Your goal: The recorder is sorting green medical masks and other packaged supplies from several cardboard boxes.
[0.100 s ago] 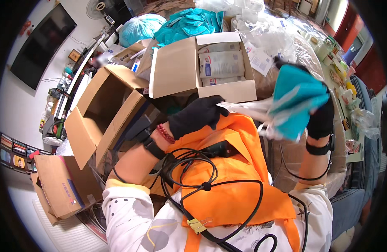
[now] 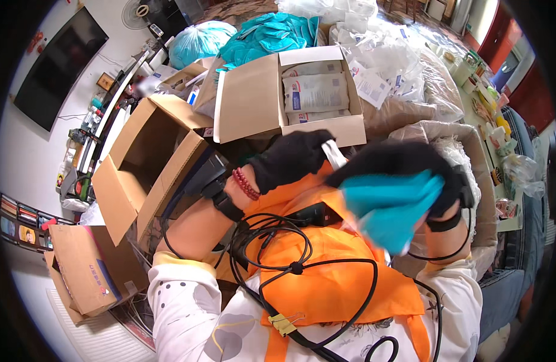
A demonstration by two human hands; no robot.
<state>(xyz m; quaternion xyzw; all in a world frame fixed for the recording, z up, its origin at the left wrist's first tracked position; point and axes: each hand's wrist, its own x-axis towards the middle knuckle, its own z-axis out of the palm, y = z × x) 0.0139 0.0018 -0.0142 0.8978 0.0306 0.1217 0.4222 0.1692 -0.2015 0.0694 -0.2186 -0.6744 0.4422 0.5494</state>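
My left hand, in a black glove, pinches the end of a white strip just in front of the open carton. To its right, my gloved right hand grips a folded teal fabric piece, which hangs below the fingers and is smeared by motion. The two hands are close together above the orange apron. Part of the strip's run toward the teal piece is hidden by the right hand.
An open carton holds several white printed packets. Behind it are a teal pile and clear plastic bags. An open brown box stands left; a plastic-lined box stands right. Black cables cross my chest.
My right hand has swung left and down with the teal piece, closer to my left hand. White strips that stretched between the hands are now mostly hidden. My left hand has shifted slightly.
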